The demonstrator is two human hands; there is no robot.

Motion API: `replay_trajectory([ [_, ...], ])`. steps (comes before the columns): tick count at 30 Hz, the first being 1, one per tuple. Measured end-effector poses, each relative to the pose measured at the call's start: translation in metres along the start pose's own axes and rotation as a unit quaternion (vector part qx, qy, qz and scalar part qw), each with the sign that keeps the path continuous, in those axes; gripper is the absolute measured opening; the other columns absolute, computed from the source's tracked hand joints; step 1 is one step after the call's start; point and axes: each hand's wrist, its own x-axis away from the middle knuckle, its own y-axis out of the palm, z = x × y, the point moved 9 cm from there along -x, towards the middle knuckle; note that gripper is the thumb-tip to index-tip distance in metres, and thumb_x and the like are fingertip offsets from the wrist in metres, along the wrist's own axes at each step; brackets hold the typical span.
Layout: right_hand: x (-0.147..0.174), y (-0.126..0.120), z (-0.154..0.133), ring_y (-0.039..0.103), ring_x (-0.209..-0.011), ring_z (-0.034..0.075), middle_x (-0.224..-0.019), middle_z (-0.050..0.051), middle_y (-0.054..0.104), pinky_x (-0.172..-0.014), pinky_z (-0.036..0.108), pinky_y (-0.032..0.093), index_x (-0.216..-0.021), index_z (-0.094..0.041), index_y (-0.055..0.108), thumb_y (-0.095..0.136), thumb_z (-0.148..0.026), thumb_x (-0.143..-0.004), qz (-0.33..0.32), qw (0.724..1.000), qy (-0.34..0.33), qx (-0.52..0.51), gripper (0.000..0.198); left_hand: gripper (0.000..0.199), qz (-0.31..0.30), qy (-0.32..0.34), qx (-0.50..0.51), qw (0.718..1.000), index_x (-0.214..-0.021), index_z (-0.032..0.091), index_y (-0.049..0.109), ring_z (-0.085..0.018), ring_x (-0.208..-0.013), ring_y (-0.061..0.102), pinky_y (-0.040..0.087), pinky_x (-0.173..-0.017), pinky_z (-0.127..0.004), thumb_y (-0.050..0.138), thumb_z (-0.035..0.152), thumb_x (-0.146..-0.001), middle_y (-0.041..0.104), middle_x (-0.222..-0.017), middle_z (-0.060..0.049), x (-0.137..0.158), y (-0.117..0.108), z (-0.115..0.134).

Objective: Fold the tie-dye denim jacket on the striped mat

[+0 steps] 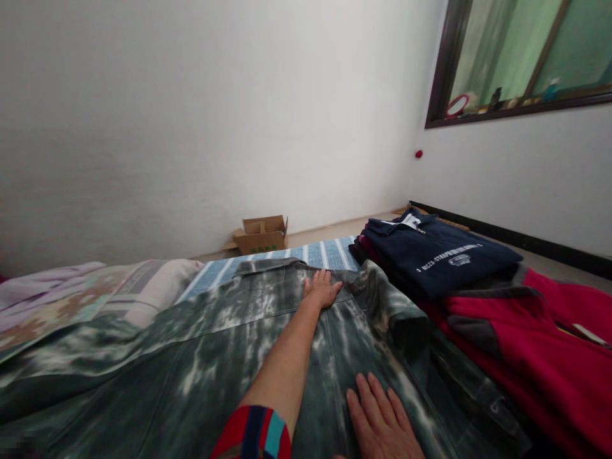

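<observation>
A dark green and white mottled jacket (pixel 210 363) lies spread out, with its collar (pixel 270 264) at the far end. My left hand (pixel 324 290) is flat on the jacket just below the collar, fingers spread, at the end of an outstretched arm. Nearer to me, my right hand (pixel 382 417) rests palm down on the right part of the jacket, its fingers extended. Neither hand grips anything. The jacket's right sleeve (pixel 399 299) is bunched beside the body, while the left side stretches out toward the left edge of the view.
Folded clothes lie to the right, with a navy top (pixel 440 255) on one pile and a red garment (pixel 540 344) nearer. Under the jacket is a blue striped sheet (pixel 329 252). Patterned bedding (pixel 138 287) lies left. An open cardboard box (pixel 261 241) stands by the wall.
</observation>
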Motion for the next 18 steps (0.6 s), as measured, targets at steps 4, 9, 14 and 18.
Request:
replay_trajectory([
  [4,0.0,-0.004,-0.001,0.033,-0.128,0.038,-0.139,0.009,0.039,-0.102,0.055,0.03,-0.129,-0.024,0.051,0.054,-0.064,-0.073,-0.002,1.0,0.0,-0.011,0.07,0.07,0.004,-0.004,-0.002,1.0,-0.142,0.018,0.026,-0.026,-0.139,0.011,0.009,-0.109,-0.053,0.019,0.059,-0.085,0.016,-0.152,-0.008,0.001,-0.001,0.0],
  [9,0.0,-0.011,-0.005,0.032,-0.129,0.038,-0.139,0.012,0.038,-0.103,0.055,0.028,-0.129,-0.021,0.051,0.055,-0.062,-0.073,-0.014,1.0,0.007,-0.021,0.07,0.069,0.023,-0.008,0.002,1.0,-0.14,0.018,0.03,-0.027,-0.139,0.012,0.008,-0.108,-0.053,0.019,0.058,-0.086,0.018,-0.151,-0.009,0.006,-0.005,0.001],
  [14,0.0,-0.018,-0.008,0.03,-0.13,0.036,-0.14,0.012,0.037,-0.105,0.053,0.026,-0.129,-0.019,0.051,0.052,-0.066,-0.073,-0.01,0.999,0.014,-0.039,0.073,0.064,0.032,-0.004,0.013,0.999,-0.137,0.016,0.035,-0.027,-0.138,0.014,0.009,-0.109,-0.052,0.02,0.055,-0.088,0.022,-0.15,-0.012,0.013,-0.009,0.004],
  [18,0.001,-0.024,-0.011,0.029,-0.131,0.036,-0.14,0.012,0.037,-0.105,0.053,0.025,-0.13,-0.019,0.05,0.055,-0.059,-0.074,-0.011,0.999,0.0,-0.048,0.069,0.058,0.036,-0.001,0.031,0.999,-0.135,0.018,0.037,-0.026,-0.138,0.016,0.009,-0.109,-0.05,0.025,0.053,-0.089,0.024,-0.149,-0.012,0.021,-0.01,0.009],
])
